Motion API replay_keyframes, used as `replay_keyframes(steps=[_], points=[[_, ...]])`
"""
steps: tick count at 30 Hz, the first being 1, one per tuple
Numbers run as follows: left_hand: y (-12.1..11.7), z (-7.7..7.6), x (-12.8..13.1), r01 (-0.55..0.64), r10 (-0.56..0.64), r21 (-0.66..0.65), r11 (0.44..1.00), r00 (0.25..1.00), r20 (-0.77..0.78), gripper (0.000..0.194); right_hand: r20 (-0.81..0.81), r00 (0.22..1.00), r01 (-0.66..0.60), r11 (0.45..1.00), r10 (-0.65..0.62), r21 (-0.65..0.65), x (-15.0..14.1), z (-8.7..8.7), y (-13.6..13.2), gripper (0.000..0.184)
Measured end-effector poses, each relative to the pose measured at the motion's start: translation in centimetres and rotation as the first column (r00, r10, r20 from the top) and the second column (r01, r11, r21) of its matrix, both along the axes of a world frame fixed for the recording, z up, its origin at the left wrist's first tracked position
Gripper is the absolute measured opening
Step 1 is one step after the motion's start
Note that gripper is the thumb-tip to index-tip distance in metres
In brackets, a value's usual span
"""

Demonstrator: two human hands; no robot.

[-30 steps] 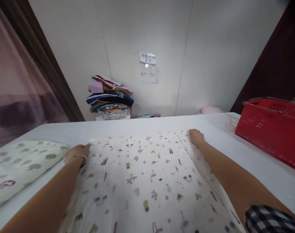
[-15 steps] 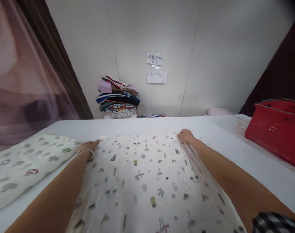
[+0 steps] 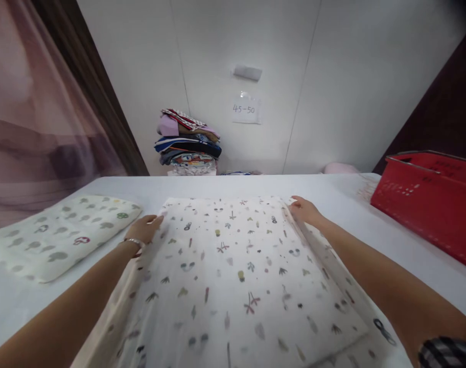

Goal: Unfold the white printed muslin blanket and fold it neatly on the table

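One printed cloth (image 3: 233, 266) spreads from the worktop's (image 3: 133, 186) near edge toward its far edge. Left hand (image 3: 143, 230) and right hand (image 3: 304, 209) touch its far corners, fingers slightly bent; blur hides whether they pinch it. One folded cloth (image 3: 64, 235) lies toward the left edge; one red basket (image 3: 424, 204), contents hidden, stands at the right. Beyond: one fabric pile (image 3: 189, 143).

Looks dim and greyish; blurs slightly over the patterned cloth (image 3: 233, 260), stretches toward the edges (blackens at the top right corner).
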State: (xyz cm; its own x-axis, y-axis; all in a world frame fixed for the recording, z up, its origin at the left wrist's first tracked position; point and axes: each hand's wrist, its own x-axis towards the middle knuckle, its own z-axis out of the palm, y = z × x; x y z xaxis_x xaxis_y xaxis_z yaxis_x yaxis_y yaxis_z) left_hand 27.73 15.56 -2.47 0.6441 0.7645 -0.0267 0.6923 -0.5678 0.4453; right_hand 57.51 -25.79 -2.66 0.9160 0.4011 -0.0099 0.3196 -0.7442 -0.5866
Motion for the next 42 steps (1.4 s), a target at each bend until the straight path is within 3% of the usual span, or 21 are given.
replay_keyframes(steps=[3, 7, 12, 15, 21, 28, 32, 36, 39, 42], points=[[-3.6, 0.5, -2.8, 0.065, -0.065, 0.000, 0.998, 0.997, 0.035, 0.058, 0.041, 0.999, 0.001, 0.998, -0.004, 0.061, -2.2, -0.2, -3.6, 0.042], [-10.3, 0.6, -7.1, 0.301, -0.316, 0.142, 0.943, 0.945, 0.091, 0.048, 0.136, 0.991, 0.005, 0.995, 0.009, -0.103, -5.9, -1.5, -10.0, 0.033], [-19.2, -0.7, -13.0, 0.614, -0.666, 0.304, 0.729, 0.739, 0.104, 0.036, 0.208, 0.978, 0.056, 0.959, 0.003, -0.276, -11.9, -2.9, -18.7, 0.032], [-22.1, -1.5, -15.4, 0.689, -0.761, 0.399, 0.605, 0.647, 0.038, 0.032, 0.301, 0.953, 0.077, 0.955, 0.014, -0.287, -15.3, -3.6, -23.0, 0.034], [-23.3, -2.1, -17.1, 0.671, -0.783, 0.509, 0.539, 0.621, 0.011, 0.030, 0.501, 0.860, 0.296, 0.895, -0.097, -0.334, -18.4, -5.3, -27.6, 0.038], [-24.0, -1.7, -16.7, 0.689, -0.802, 0.491, 0.533, 0.596, 0.034, 0.020, 0.224, 0.942, 0.297, 0.932, -0.250, -0.210, -17.3, -4.1, -27.6, 0.051], [-24.0, -1.6, -16.4, 0.716, -0.806, 0.423, 0.555, 0.588, 0.063, 0.019, 0.226, 0.924, 0.347, 0.926, -0.309, -0.150, -16.9, -4.4, -29.5, 0.047], [-23.9, -1.4, -16.8, 0.745, -0.815, 0.363, 0.560, 0.574, 0.077, 0.021, 0.238, 0.938, 0.301, 0.932, -0.252, -0.199, -16.7, -5.8, -31.3, 0.048], [-23.7, -0.7, -16.6, 0.791, -0.832, 0.292, 0.538, 0.553, 0.034, 0.022, 0.371, 0.907, 0.292, 0.932, -0.198, -0.216, -16.7, -5.7, -30.6, 0.050], [-23.6, 0.4, -14.9, 0.817, -0.825, 0.163, 0.552, 0.564, -0.031, 0.025, 0.405, 0.899, 0.246, 0.958, -0.168, -0.147, -17.5, -4.1, -27.5, 0.047]])
